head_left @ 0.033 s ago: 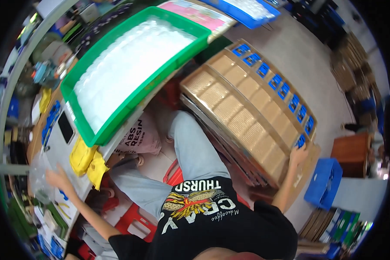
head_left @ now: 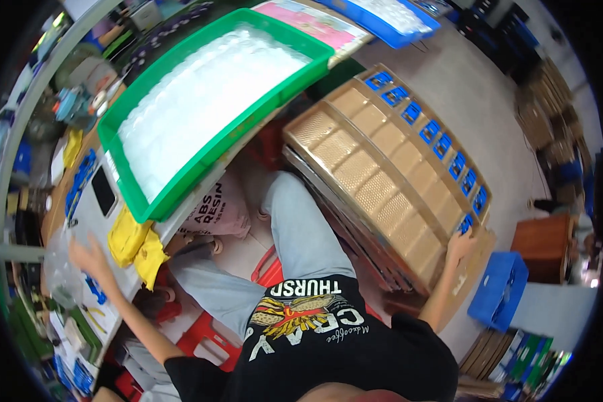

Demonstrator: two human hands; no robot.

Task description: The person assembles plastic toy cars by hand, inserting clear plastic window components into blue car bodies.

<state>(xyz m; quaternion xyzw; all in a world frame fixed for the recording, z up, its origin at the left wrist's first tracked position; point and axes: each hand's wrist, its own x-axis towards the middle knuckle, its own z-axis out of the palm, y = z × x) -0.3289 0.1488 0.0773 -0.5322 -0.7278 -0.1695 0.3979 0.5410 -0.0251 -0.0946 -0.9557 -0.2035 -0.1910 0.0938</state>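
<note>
My right hand (head_left: pixel 459 246) reaches to the near corner of a gold-brown compartmented tray (head_left: pixel 382 171). Its fingertips close on a small blue plastic part (head_left: pixel 465 224) in the end compartment of the far-side row. More blue parts (head_left: pixel 439 144) lie one per compartment along that row. Over the white table on the left, my left hand (head_left: pixel 90 260) is slightly blurred, fingers apart, with nothing visible in it. Beside it is a clear plastic bag (head_left: pixel 61 281), and a blue piece (head_left: pixel 95 289) lies near its wrist.
A green bin (head_left: pixel 298 80) full of whitish clear pieces stands on the table. Nearby are a phone (head_left: pixel 104 191), yellow packets (head_left: pixel 128 236) and blue parts (head_left: pixel 80 181). More trays are stacked under the top one. A blue crate (head_left: pixel 499 291) stands to the right.
My left hand has moved slightly up and right, uncovering more of the blue piece near its wrist. My right hand stays at the same compartment. The view has shifted slightly.
</note>
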